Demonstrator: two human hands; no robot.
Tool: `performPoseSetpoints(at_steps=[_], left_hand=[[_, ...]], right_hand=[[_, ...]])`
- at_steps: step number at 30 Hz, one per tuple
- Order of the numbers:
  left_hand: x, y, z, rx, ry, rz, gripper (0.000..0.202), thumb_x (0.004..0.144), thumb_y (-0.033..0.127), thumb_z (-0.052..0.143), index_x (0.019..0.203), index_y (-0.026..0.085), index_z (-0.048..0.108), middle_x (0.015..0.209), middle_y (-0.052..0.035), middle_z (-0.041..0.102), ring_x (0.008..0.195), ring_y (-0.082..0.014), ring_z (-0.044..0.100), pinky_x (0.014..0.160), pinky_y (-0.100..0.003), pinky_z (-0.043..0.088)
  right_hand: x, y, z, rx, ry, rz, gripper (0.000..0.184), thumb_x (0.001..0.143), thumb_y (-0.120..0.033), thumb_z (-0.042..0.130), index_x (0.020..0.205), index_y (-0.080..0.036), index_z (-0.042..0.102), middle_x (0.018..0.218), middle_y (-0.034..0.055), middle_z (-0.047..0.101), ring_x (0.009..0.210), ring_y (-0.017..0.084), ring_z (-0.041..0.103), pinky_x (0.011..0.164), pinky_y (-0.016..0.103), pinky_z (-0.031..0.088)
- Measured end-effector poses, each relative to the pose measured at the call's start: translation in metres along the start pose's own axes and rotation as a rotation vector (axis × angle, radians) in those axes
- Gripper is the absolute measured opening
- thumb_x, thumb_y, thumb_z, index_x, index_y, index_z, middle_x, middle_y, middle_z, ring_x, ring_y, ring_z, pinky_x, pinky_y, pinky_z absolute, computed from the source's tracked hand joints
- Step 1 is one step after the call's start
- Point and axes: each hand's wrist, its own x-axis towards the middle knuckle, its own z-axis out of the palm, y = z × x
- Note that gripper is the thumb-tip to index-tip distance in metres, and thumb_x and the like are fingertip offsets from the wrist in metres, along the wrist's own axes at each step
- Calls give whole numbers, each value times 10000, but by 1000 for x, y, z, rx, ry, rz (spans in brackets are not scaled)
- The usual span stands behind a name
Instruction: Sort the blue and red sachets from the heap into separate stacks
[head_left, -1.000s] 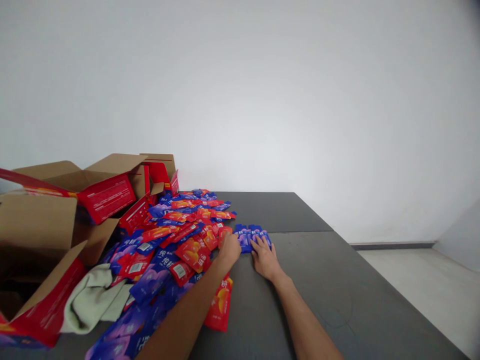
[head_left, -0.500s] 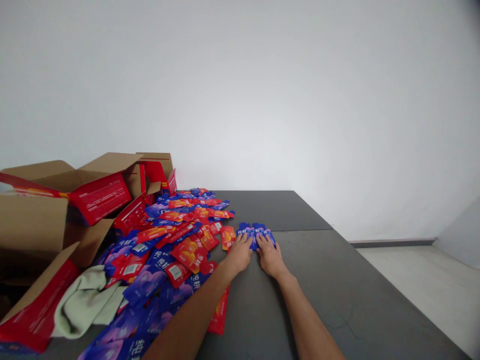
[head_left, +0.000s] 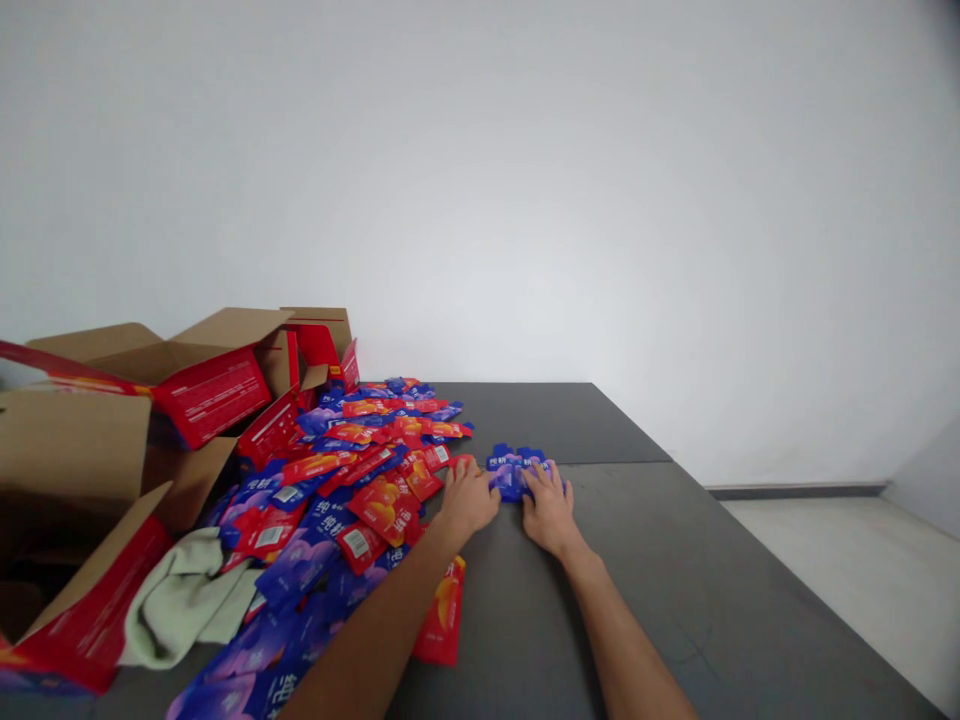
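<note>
Several blue pouches (head_left: 504, 474) with pale lettering lie flat in a small overlapping group near the middle of the table. My right hand (head_left: 551, 510) rests on the right side of that group, fingers extended and apart. To its left, my left hand (head_left: 468, 498) lies palm down with its fingers stretched over a red pouch (head_left: 460, 461), mostly covered by the hand. Its thumb side is close to the blue group; whether it touches cannot be made out. Neither hand is closed around anything.
A heap of red and blue pouches (head_left: 384, 506) spreads over the table's left side. Open red cardboard boxes (head_left: 217, 392) stand beyond it, with a pale green cloth (head_left: 187, 597) at front left. The dark table (head_left: 637, 590) has a seam across it and borders a white wall.
My left hand has moved left, off the blue pouches and onto the red one. My right hand stays on the blue group, slightly farther right. The view has shifted a little.
</note>
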Motion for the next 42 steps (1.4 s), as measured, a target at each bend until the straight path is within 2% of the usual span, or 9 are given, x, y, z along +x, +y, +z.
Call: performPoseSetpoints(at_steps=[4, 8, 13, 19, 26, 31, 34, 39, 42], left_hand=[[-6, -11, -7, 3, 0, -25, 527, 955, 484, 341, 1156, 154, 698, 1336, -196, 558, 1331, -366, 389, 1069, -539, 329], [-12, -16, -10, 22, -17, -48, 355, 900, 342, 489, 1088, 124, 695, 1238, -190, 596, 1264, -328, 437, 987, -438, 417], [-15, -25, -13, -5, 55, -33, 319, 808, 125, 502, 1075, 158, 675, 1275, -147, 564, 1255, -282, 436, 1016, -423, 388], [-21, -59, -35, -29, 209, -32, 321, 695, 38, 540, 954, 159, 684, 1193, -105, 601, 1189, -236, 464, 1021, -353, 367], [-56, -89, -72, 142, 162, -161, 232, 760, 123, 519, 889, 163, 707, 1158, -130, 624, 1128, -311, 476, 936, -454, 394], [-82, -90, -85, 256, 155, -225, 190, 765, 208, 573, 885, 193, 720, 1132, -131, 641, 1244, -364, 393, 988, -520, 333], [-95, -87, -86, 207, 151, -160, 211, 795, 177, 533, 895, 201, 717, 1221, -131, 620, 1336, -362, 323, 1039, -516, 301], [-113, -80, -81, 37, -8, 161, 175, 767, 308, 645, 920, 268, 719, 1450, -39, 492, 1443, -338, 214, 1160, -510, 165], [-117, -78, -76, -6, -201, 174, 427, 589, 438, 806, 976, 290, 705, 1503, -37, 430, 1461, -403, 152, 1163, -590, 105]], right_hand=[[-5, -16, -4, -6, 50, -54, 528, 853, -176, 478, 1367, -269, 550, 1540, 47, 391, 1479, 320, 133, 1161, 571, 139], [-14, -40, -2, 11, 42, -175, 521, 848, -179, 485, 1354, -276, 566, 1526, 32, 417, 1478, 299, 150, 1172, 548, 128], [-25, -68, 4, 42, -44, -281, 527, 841, -181, 497, 1356, -265, 568, 1522, 54, 425, 1482, 291, 157, 1181, 527, 110], [-30, -83, 11, 85, -103, -350, 490, 847, -169, 486, 1320, -231, 601, 1467, 80, 491, 1449, 298, 228, 1162, 489, 197], [-39, -102, 9, 207, -333, -568, 577, 780, -225, 569, 1347, -333, 566, 1421, 23, 551, 1414, 312, 274, 1117, 518, 219], [-40, -103, -4, 239, -323, -593, 475, 718, -173, 563, 1145, -324, 709, 1288, 16, 651, 1363, 291, 341, 1097, 472, 237], [-40, -103, -5, 274, -309, -612, 392, 667, -148, 567, 974, -297, 760, 1189, 11, 696, 1298, 267, 405, 1090, 428, 245], [-41, -104, 3, 338, -317, -634, 292, 585, -113, 551, 723, -269, 757, 1060, -5, 728, 1226, 238, 449, 1062, 374, 256], [-40, -103, 7, 354, -309, -625, 275, 576, -99, 526, 655, -256, 738, 1021, -5, 735, 1190, 228, 467, 1033, 355, 276]])
